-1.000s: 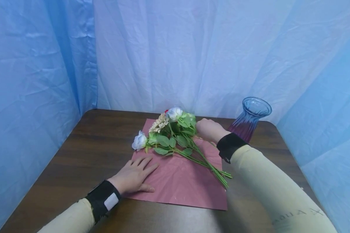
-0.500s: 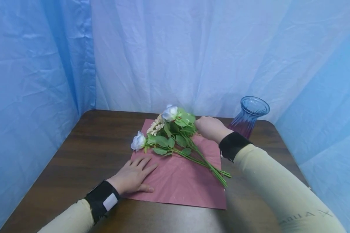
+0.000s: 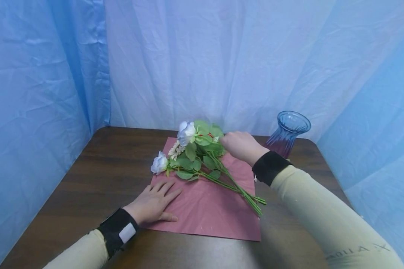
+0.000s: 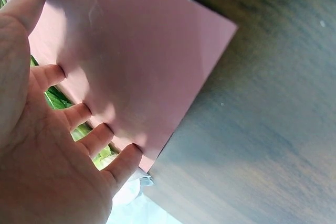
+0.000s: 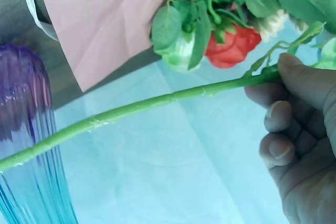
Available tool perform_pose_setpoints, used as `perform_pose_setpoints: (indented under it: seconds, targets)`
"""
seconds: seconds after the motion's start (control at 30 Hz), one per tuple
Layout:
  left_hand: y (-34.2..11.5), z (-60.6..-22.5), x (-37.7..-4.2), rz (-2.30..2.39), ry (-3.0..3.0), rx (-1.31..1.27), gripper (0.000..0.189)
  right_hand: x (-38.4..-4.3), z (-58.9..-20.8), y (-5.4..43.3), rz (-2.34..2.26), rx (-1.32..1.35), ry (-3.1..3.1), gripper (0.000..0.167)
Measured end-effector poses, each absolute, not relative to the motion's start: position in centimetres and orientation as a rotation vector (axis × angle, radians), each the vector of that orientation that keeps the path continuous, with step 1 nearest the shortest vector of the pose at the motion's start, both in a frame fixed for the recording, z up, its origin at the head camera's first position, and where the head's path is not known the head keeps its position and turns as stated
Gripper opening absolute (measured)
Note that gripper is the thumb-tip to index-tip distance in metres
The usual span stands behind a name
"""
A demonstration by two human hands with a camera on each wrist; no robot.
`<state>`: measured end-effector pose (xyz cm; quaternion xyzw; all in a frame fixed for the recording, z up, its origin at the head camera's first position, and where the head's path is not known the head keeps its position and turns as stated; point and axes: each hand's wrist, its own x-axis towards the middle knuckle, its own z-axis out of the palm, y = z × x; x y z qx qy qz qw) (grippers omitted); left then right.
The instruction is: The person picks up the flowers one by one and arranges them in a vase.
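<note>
My left hand [image 3: 155, 203] lies with fingers spread on a sheet of pink paper [image 3: 215, 220]; in the left wrist view its fingertips press the sheet. My right hand [image 3: 240, 145] pinches the green stem [image 5: 157, 99] of a pale blue-white rose [image 3: 186, 133] between thumb and index finger. That rose is over the far end of the flowers laid on the paper. Another pale rose [image 3: 159, 163] lies at the paper's left edge, beside a cream flower [image 3: 176, 150]. In the right wrist view a red rose [image 5: 233, 46] and a whitish-green rose [image 5: 181, 52] hang beyond the held stem.
A ribbed glass vase [image 3: 286, 134], blue above and purple below, stands at the back right behind my right wrist. Bundled green stems [image 3: 249, 200] reach past the paper's right edge. Pale blue curtains [image 3: 202, 67] enclose the dark wooden table [image 3: 87, 179].
The held rose has moved left and tipped over the cream flower, which is now mostly covered. My right hand has shifted slightly up and left. The left hand has stayed on the paper.
</note>
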<state>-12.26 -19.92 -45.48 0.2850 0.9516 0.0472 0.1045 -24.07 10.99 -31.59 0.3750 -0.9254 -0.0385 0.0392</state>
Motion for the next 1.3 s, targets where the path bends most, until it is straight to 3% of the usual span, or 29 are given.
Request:
perform_pose_setpoints:
  seconds: [0.7,1.3]
  targets:
    - [-19.9,-45.6,-12.2,0.128,2.803,0.835,0.093,-23.1,-31.1,9.1,-0.343,1.276,-2.479,0.02]
    - [-20.2,-46.4,-12.6,0.095,2.811,0.816,0.094,-22.5,-30.5,8.5,-0.465,1.324,-2.303,0.013]
